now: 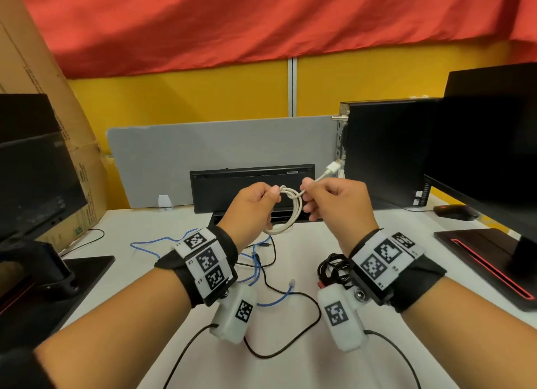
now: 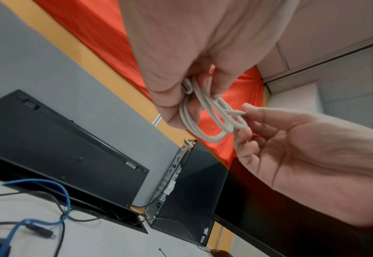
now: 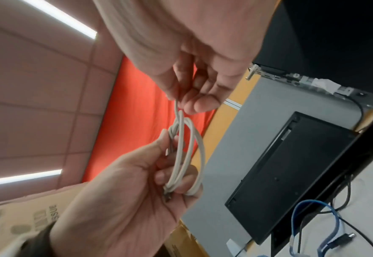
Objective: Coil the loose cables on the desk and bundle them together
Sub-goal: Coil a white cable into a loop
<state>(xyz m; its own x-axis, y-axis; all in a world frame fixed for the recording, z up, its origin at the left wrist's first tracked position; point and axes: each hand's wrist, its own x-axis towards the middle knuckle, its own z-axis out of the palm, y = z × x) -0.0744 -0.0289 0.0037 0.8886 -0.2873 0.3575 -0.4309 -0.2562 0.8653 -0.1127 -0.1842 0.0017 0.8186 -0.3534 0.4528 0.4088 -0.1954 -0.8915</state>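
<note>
Left hand (image 1: 250, 205) grips coiled white cable (image 1: 286, 214) above desk (image 1: 290, 359); right hand (image 1: 334, 197) pinches its free end. Blue cable (image 1: 151, 242) lies loose below.

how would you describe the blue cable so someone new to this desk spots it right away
Start at the white desk, in front of the black keyboard propped at its back. The blue cable lies loose there, below the left hand. It is the only blue one: the others on the desk are black, and the white cable is held up.
</note>
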